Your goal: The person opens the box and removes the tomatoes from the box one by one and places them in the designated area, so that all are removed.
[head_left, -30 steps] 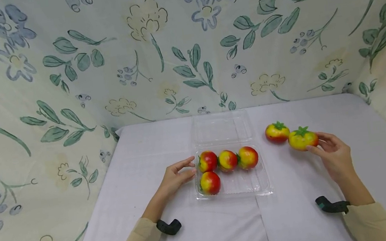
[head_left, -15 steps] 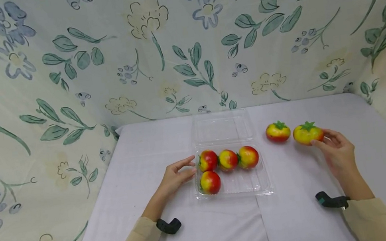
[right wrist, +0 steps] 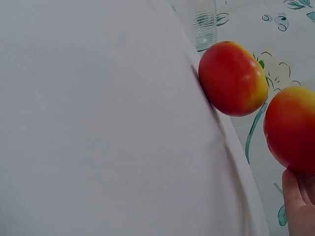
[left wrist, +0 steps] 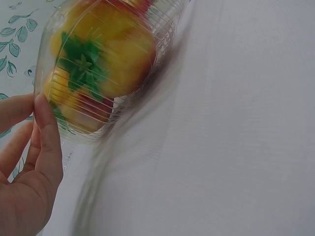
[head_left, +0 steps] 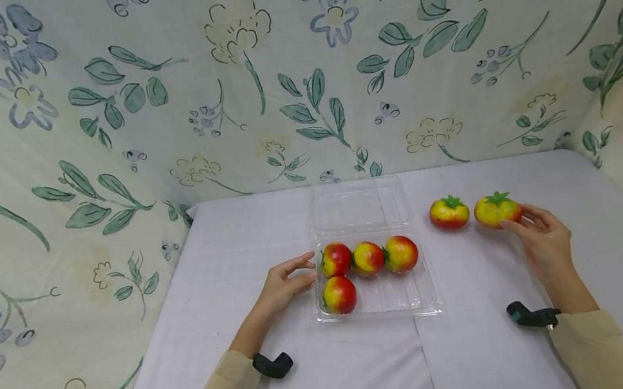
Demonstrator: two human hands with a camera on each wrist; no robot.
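Note:
My right hand [head_left: 545, 240] grips a yellow-red tomato [head_left: 494, 211] with a green leafy top, fingers and thumb at its right side. In the right wrist view, fingertips touch the underside of this tomato [right wrist: 294, 130]; whether it bears on the table I cannot tell. A second loose tomato [head_left: 449, 213] lies just left of it. My left hand [head_left: 282, 289] touches the left wall of an open clear plastic box [head_left: 394, 301] with straight fingers. Several tomatoes sit in the box, a row of three at the back and one tomato [head_left: 339, 295] at front left.
The box's clear lid [head_left: 356, 205] lies folded back behind it. A white cloth [head_left: 224, 244] covers the table, and a flowered curtain [head_left: 190, 105] hangs at the back and sides. Black wrist cameras [head_left: 273, 365] sit on both wrists.
My right hand has moved the tomato slightly right and back, away from the other loose tomato, so a gap now parts them. The left hand and the box have stayed put.

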